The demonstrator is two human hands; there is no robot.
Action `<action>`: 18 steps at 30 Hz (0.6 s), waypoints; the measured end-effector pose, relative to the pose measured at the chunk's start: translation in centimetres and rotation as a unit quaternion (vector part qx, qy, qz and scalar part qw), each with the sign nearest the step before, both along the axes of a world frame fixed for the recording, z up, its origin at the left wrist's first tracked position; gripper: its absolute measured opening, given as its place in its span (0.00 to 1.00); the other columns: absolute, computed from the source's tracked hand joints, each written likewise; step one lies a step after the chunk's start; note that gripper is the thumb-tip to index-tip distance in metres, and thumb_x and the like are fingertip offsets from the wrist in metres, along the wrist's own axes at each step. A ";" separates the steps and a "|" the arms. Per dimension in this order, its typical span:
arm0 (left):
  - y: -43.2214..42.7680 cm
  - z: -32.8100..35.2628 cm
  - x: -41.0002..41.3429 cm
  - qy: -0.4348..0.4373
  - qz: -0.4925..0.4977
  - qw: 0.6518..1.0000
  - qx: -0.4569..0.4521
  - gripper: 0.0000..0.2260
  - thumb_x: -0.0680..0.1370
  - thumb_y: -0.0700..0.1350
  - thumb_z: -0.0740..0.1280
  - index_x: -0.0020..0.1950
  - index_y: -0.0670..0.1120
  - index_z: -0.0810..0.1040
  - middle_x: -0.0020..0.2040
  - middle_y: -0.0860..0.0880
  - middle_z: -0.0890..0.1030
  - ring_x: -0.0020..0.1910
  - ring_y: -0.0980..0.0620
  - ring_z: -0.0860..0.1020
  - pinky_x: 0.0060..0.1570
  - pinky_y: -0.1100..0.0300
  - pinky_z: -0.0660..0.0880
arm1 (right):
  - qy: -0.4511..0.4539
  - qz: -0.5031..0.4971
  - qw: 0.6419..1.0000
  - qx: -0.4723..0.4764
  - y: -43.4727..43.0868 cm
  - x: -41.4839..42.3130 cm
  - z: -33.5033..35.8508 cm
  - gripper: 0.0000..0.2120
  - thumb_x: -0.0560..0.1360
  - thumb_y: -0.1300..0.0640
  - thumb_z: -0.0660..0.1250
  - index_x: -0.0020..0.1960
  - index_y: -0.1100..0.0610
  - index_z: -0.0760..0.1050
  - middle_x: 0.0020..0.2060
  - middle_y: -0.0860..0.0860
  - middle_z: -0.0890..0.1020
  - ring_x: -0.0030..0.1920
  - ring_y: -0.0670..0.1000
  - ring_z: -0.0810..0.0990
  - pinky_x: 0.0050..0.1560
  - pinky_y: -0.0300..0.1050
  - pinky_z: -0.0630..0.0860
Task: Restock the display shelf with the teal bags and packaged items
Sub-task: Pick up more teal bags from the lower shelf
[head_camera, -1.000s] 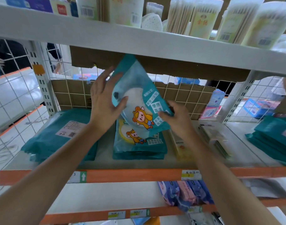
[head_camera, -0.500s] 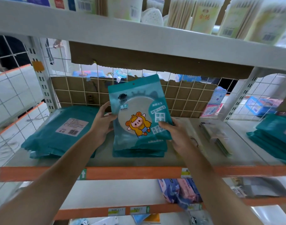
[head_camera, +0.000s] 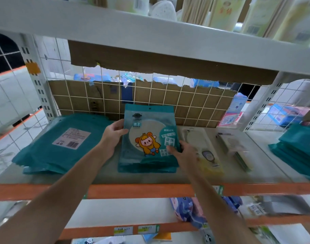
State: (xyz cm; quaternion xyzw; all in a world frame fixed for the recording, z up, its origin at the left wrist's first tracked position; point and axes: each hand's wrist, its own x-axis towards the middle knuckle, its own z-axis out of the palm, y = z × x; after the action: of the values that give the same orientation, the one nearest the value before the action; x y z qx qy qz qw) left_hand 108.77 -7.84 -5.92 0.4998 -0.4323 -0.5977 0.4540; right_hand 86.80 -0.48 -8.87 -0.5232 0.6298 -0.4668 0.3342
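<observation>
Your L hand point(head_camera: 113, 136) grips the teal bag point(head_camera: 149, 134) by its left edge, R hand point(head_camera: 186, 154) pinches the right edge. Bag rests on the stack point(head_camera: 147, 167) of same bags, mid shelf point(head_camera: 105, 175).

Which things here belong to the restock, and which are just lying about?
Job: cartoon bag, gripped by left hand and right hand; stack under it; left teal pile; right teal pile; cream packets.
Lying about: swab tubs above; blue packs below; cardboard; pink box.
</observation>
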 end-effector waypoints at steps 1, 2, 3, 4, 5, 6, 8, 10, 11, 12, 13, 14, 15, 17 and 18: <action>-0.1 0.0 -0.1 0.001 0.002 1.000 -0.003 0.20 0.78 0.37 0.62 0.70 0.46 0.67 0.62 0.46 0.75 0.59 0.45 0.74 0.59 0.47 0.72 | 0.011 -0.004 1.000 -0.003 -0.1 0.0 -0.1 0.07 0.74 0.54 0.69 0.51 0.53 0.76 0.42 0.46 0.81 0.45 0.50 0.82 0.48 0.49 0.80; -0.2 -0.1 -0.2 0.000 0.007 1.000 -0.003 0.21 0.78 0.38 0.62 0.71 0.46 0.67 0.63 0.45 0.75 0.59 0.45 0.74 0.59 0.46 0.72 | 0.022 -0.006 1.000 -0.005 -0.2 0.0 -0.1 0.09 0.74 0.53 0.68 0.53 0.55 0.76 0.41 0.45 0.81 0.44 0.48 0.82 0.47 0.47 0.79; -0.3 -0.2 -0.3 -0.003 0.012 1.000 -0.002 0.21 0.78 0.38 0.62 0.71 0.46 0.67 0.63 0.45 0.75 0.59 0.45 0.74 0.60 0.46 0.72 | 0.030 -0.007 1.000 -0.006 -0.4 0.0 -0.1 0.11 0.74 0.52 0.68 0.54 0.55 0.76 0.41 0.44 0.81 0.44 0.47 0.81 0.46 0.45 0.79; -0.4 -0.4 -0.2 -0.008 0.014 1.000 0.000 0.21 0.78 0.38 0.63 0.71 0.45 0.67 0.63 0.44 0.74 0.60 0.45 0.74 0.60 0.46 0.72 | 0.036 -0.008 0.999 -0.006 -0.5 0.0 -0.3 0.11 0.74 0.51 0.68 0.55 0.55 0.77 0.41 0.44 0.81 0.43 0.46 0.81 0.45 0.44 0.79; -0.4 -0.5 -0.3 -0.014 0.015 1.000 0.002 0.22 0.78 0.39 0.63 0.71 0.45 0.66 0.64 0.44 0.74 0.59 0.44 0.74 0.59 0.46 0.73 | 0.045 -0.010 0.999 -0.004 -0.7 -0.1 -0.4 0.11 0.74 0.50 0.68 0.54 0.55 0.77 0.40 0.45 0.81 0.42 0.46 0.81 0.43 0.43 0.78; -0.4 -0.7 -0.4 -0.018 0.015 1.000 0.005 0.22 0.78 0.39 0.63 0.72 0.44 0.66 0.64 0.43 0.74 0.59 0.44 0.75 0.57 0.47 0.74 | 0.057 -0.010 0.998 -0.003 -0.8 -0.1 -0.6 0.12 0.74 0.50 0.68 0.54 0.55 0.78 0.40 0.46 0.81 0.41 0.45 0.81 0.42 0.42 0.78; -0.3 -1.1 -0.6 -0.022 0.017 1.000 0.013 0.23 0.78 0.38 0.63 0.72 0.44 0.64 0.63 0.43 0.74 0.57 0.44 0.76 0.51 0.50 0.76 | 0.070 -0.011 0.997 0.002 -1.0 -0.1 -1.0 0.13 0.74 0.48 0.68 0.53 0.56 0.79 0.40 0.47 0.82 0.41 0.46 0.81 0.41 0.42 0.78; -0.1 -1.5 -0.8 -0.030 0.017 0.999 0.018 0.24 0.77 0.38 0.63 0.73 0.45 0.63 0.64 0.43 0.74 0.57 0.44 0.76 0.53 0.48 0.76 | 0.062 -0.012 0.998 0.003 -1.1 -0.2 -1.3 0.13 0.74 0.49 0.68 0.53 0.56 0.79 0.39 0.47 0.82 0.40 0.46 0.82 0.42 0.42 0.79; -0.1 -1.7 -0.9 -0.037 0.016 0.999 0.018 0.26 0.77 0.38 0.64 0.74 0.46 0.63 0.65 0.44 0.73 0.58 0.44 0.75 0.56 0.46 0.75 | 0.061 -0.011 0.998 0.002 -1.1 -0.2 -1.3 0.12 0.74 0.49 0.68 0.52 0.56 0.79 0.39 0.45 0.81 0.39 0.45 0.81 0.40 0.39 0.78; 0.0 -1.9 -1.0 -0.043 0.015 0.999 0.017 0.27 0.77 0.38 0.64 0.74 0.47 0.62 0.66 0.44 0.72 0.59 0.44 0.75 0.58 0.44 0.74 | 0.060 -0.008 0.998 0.001 -1.0 -0.2 -1.3 0.10 0.74 0.50 0.68 0.51 0.55 0.78 0.38 0.44 0.80 0.39 0.43 0.80 0.39 0.37 0.77; 0.1 -2.0 -1.0 -0.049 0.013 0.999 0.014 0.27 0.76 0.38 0.64 0.74 0.48 0.61 0.67 0.45 0.71 0.59 0.44 0.74 0.59 0.44 0.73 | 0.056 -0.006 0.998 0.001 -1.0 -0.3 -1.4 0.09 0.74 0.50 0.68 0.51 0.54 0.77 0.37 0.43 0.80 0.38 0.42 0.80 0.38 0.35 0.77; 0.2 -2.1 -1.1 -0.060 0.012 0.998 0.011 0.28 0.76 0.38 0.64 0.74 0.48 0.60 0.67 0.45 0.69 0.60 0.44 0.73 0.59 0.45 0.73 | 0.048 -0.004 0.999 0.002 -1.0 -0.3 -1.4 0.08 0.74 0.50 0.68 0.50 0.52 0.76 0.37 0.42 0.79 0.38 0.41 0.79 0.38 0.35 0.77; 0.3 -2.3 -1.1 -0.074 0.010 0.997 0.006 0.28 0.76 0.38 0.65 0.74 0.49 0.60 0.68 0.46 0.68 0.61 0.44 0.73 0.59 0.45 0.73 | 0.041 -0.002 0.999 0.003 -1.0 -0.4 -1.4 0.08 0.74 0.50 0.68 0.50 0.52 0.75 0.38 0.42 0.79 0.39 0.41 0.79 0.39 0.36 0.77; 0.4 -2.5 -1.3 -0.100 0.004 0.995 -0.002 0.29 0.77 0.39 0.65 0.75 0.50 0.58 0.70 0.46 0.66 0.61 0.45 0.72 0.57 0.47 0.74 | 0.024 -0.002 1.000 0.008 -1.0 -0.4 -1.6 0.10 0.73 0.50 0.68 0.52 0.51 0.74 0.40 0.43 0.80 0.42 0.44 0.81 0.43 0.41 0.80; 0.5 -2.6 -1.3 -0.111 0.002 0.994 -0.007 0.29 0.77 0.39 0.64 0.75 0.51 0.57 0.70 0.46 0.65 0.60 0.46 0.72 0.54 0.50 0.76 | 0.011 -0.002 1.000 0.012 -1.1 -0.5 -1.7 0.11 0.73 0.50 0.68 0.54 0.52 0.74 0.42 0.45 0.81 0.43 0.46 0.82 0.45 0.45 0.80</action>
State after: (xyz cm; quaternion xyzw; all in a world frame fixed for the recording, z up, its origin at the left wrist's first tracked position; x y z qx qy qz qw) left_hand 107.44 -7.36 -8.47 0.5606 -0.4831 -0.5350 0.4075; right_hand 86.35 -1.57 -10.61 -0.5231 0.6398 -0.4540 0.3330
